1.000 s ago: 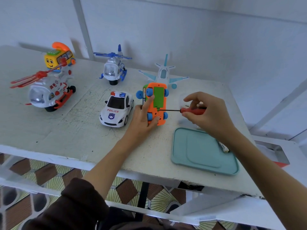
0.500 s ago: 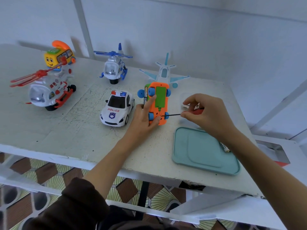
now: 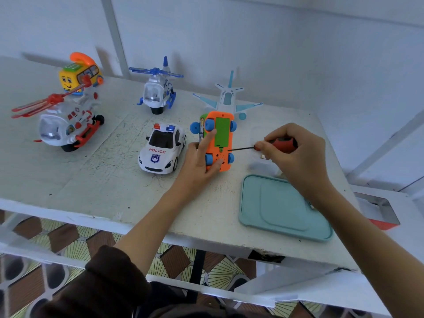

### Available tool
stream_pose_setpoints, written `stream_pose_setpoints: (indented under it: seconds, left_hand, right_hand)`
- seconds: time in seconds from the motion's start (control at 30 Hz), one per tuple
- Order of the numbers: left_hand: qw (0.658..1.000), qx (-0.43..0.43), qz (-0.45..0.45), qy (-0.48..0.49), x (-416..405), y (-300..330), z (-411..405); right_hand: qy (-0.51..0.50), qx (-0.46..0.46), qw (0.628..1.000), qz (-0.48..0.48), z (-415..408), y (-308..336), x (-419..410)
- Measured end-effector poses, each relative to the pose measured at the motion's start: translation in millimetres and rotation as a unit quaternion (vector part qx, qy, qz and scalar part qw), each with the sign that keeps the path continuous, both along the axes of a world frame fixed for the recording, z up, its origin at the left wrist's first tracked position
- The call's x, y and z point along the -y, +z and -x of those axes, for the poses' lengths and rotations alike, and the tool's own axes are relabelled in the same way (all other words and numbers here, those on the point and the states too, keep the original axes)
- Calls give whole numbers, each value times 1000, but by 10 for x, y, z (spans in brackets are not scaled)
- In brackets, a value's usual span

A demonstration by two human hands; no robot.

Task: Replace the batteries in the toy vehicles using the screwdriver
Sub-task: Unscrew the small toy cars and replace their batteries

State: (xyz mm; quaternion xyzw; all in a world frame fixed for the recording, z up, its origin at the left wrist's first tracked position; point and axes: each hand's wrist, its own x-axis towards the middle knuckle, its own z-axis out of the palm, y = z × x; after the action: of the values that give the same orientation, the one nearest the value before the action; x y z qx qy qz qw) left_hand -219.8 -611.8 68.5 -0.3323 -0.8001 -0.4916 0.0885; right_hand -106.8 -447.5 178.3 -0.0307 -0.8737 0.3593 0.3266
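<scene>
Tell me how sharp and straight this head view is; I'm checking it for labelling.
Head view: the centre is fairly sharp, with POLICE readable on the police car; the wide lens bows the table edge and leans the wall posts; the brown sleeve and floor are soft; light is flat and bluish, toy shadows faint, and glare whitens the red helicopter dome.

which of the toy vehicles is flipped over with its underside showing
The orange toy car, held by the left hand. Its blue wheels and green battery cover face up, while the police car, both helicopters, the plane and the yellow bus stand upright.
</scene>
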Motion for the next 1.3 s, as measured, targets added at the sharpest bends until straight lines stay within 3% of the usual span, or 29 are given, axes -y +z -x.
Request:
stream_pose_setpoints:
  seconds: [0.5,1.3]
  left_hand:
    - [1000,7,-7,5,-1,-9,-7]
    - [1000,20,-2,-1,5,-22,7]
  right_hand:
    - [27,29,995,96,27,6,12]
    - [34,29,998,49,46,-12,-14]
